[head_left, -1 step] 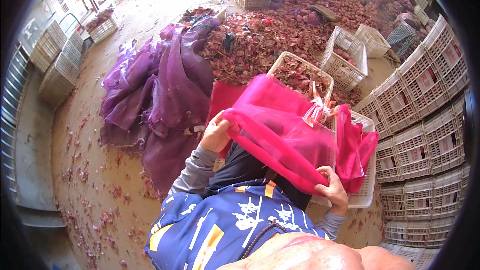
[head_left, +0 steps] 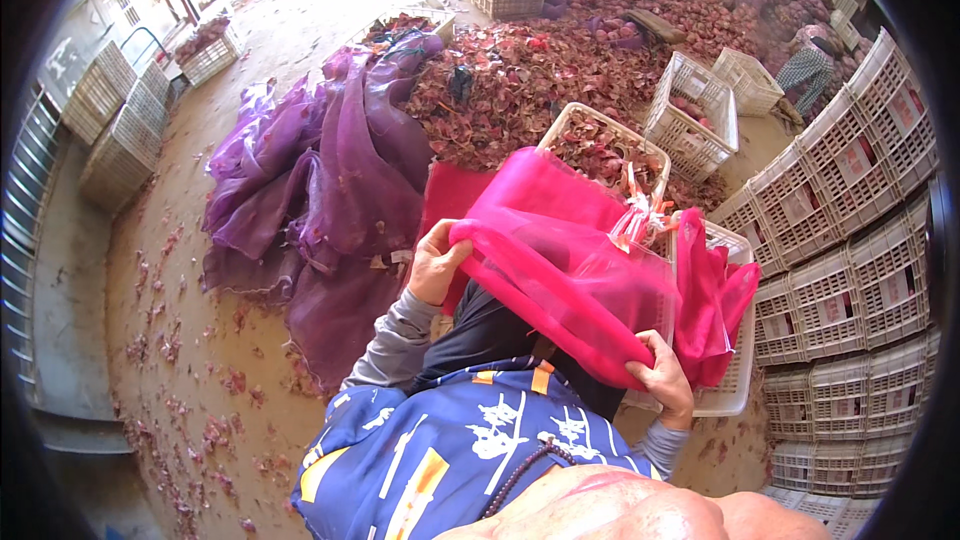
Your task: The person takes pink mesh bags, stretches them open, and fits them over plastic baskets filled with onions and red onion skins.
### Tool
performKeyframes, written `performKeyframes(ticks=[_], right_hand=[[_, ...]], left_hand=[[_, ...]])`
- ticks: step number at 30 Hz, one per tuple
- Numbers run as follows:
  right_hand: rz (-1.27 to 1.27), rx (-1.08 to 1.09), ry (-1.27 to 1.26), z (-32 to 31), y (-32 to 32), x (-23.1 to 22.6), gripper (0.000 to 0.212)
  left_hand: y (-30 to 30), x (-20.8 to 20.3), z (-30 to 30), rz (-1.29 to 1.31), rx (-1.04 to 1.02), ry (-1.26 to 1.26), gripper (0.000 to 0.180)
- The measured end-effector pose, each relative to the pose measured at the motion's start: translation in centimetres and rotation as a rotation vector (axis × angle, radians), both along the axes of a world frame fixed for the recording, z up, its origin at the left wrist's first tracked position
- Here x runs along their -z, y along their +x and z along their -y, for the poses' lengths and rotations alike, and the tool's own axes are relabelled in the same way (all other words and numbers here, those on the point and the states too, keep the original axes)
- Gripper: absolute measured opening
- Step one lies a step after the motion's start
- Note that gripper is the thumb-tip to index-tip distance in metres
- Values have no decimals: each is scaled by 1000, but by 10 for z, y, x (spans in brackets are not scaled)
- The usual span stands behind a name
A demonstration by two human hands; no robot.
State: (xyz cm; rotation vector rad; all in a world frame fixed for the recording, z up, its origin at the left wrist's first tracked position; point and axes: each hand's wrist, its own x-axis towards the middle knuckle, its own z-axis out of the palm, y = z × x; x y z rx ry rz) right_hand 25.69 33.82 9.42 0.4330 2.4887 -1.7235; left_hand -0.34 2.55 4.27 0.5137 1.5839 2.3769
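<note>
Pink mesh bag (head_left: 560, 250) lies over the lap (head_left: 478, 325), edge pulled taut between left hand (head_left: 437, 265) and right hand (head_left: 665, 380), fingers of both pinching it. Edge is spread, bag looks flat, no contents visible; what's left, can't tell. Dusty floor (head_left: 270, 360), scattered dry skins (head_left: 215, 432), purple mesh (head_left: 350, 180) left, reddish peel heap (head_left: 530, 80) ahead, stacked crates (head_left: 830, 310) right.
</note>
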Motion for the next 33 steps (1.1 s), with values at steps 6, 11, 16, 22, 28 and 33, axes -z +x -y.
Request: performKeyframes(ticks=[6, 11, 16, 22, 28, 33], right_hand=[[-193, 297, -43, 4, -6, -3, 19], [-475, 634, 406, -27, -2, 10, 19], [-466, 782, -707, -49, 19, 24, 21], [-294, 180, -627, -9, 17, -22, 49], [-172, 274, -2, -5, 3, -18, 34], [-289, 355, 514, -14, -7, 1, 14]], left_hand=[[6, -7, -4, 377, -98, 392, 25], [13, -8, 1, 46, 384, -310, 26], [21, -25, -9, -294, 980, -764, 25], [-1, 15, 7, 501, 600, 648, 39], [-5, 0, -4, -53, -20, -73, 28], [-5, -2, -3, 402, 287, 261, 20]])
